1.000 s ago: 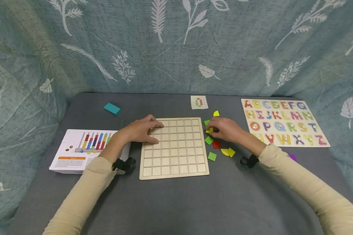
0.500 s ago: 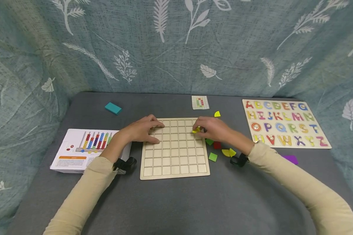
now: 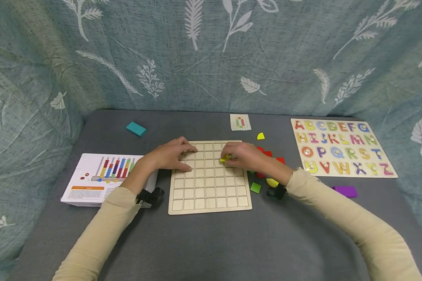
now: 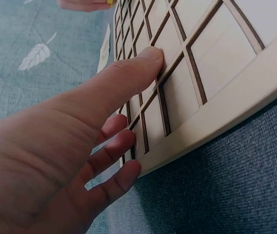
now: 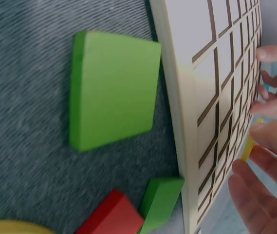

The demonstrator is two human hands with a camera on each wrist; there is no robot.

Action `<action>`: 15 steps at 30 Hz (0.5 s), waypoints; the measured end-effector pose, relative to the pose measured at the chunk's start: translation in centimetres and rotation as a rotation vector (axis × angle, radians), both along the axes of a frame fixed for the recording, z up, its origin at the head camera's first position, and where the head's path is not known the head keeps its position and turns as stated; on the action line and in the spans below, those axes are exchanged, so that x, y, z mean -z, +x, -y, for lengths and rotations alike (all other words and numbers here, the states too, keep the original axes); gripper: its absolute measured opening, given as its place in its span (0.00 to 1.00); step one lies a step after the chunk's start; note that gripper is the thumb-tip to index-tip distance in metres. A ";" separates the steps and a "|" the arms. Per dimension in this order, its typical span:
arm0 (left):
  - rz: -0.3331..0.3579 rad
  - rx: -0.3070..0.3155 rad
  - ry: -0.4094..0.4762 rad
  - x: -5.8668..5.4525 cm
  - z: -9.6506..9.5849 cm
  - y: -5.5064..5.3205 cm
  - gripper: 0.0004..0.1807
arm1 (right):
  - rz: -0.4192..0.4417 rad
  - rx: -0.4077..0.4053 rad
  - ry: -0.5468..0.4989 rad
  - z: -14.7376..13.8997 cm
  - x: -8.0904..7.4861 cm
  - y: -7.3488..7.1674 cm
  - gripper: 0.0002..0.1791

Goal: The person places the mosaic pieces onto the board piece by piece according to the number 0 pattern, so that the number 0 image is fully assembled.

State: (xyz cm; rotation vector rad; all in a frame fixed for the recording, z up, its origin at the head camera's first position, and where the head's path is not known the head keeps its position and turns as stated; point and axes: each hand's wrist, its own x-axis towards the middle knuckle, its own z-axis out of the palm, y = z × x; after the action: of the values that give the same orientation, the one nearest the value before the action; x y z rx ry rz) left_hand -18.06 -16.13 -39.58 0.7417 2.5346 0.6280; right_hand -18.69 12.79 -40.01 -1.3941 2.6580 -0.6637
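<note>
My right hand (image 3: 244,156) pinches a small yellow tile (image 3: 224,158) between thumb and fingers, low over the upper right part of a wooden grid board (image 3: 211,203). In the right wrist view the yellow tile (image 5: 249,146) shows edge-on, its shape mostly hidden. My left hand (image 3: 167,156) rests on the board's left side, thumb and fingers spread; the thumb lies on the grid in the left wrist view. Beside the board's right edge lie a green square tile (image 5: 114,90), red tiles (image 3: 280,160) and a yellow rounded piece (image 3: 272,182), partly covered by my right forearm.
A small pattern card (image 3: 240,122) and a yellow quarter-round piece (image 3: 260,136) lie behind the board. An alphabet puzzle (image 3: 323,168) and a purple block (image 3: 345,191) are at right. At left are a teal block (image 3: 136,129) and a white box (image 3: 86,175) picturing an abacus.
My right hand has lifted the yellow tile from the loose pieces and moved left with it over the board. More red tiles show behind it. My left hand stays put.
</note>
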 end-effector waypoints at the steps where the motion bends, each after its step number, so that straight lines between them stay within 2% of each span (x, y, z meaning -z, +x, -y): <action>1: 0.000 -0.002 0.000 0.0 0.0 0.0 0.33 | -0.002 -0.010 -0.009 0.2 0.1 0.0 0.05; 8: 0.011 -0.005 -0.007 0.0 0.0 0.0 0.33 | 0.007 -0.064 -0.055 1.5 0.4 -0.2 0.04; 15: 0.028 -0.008 -0.003 0.0 0.0 -0.2 0.33 | 0.005 -0.069 0.009 3.1 0.5 -0.6 0.06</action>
State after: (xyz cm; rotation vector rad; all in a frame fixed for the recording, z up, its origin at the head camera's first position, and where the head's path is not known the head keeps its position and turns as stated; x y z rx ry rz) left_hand -18.21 -16.09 -39.62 0.7166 2.5134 0.6323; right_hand -19.33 9.70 -40.47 -1.4725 2.5926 -0.6466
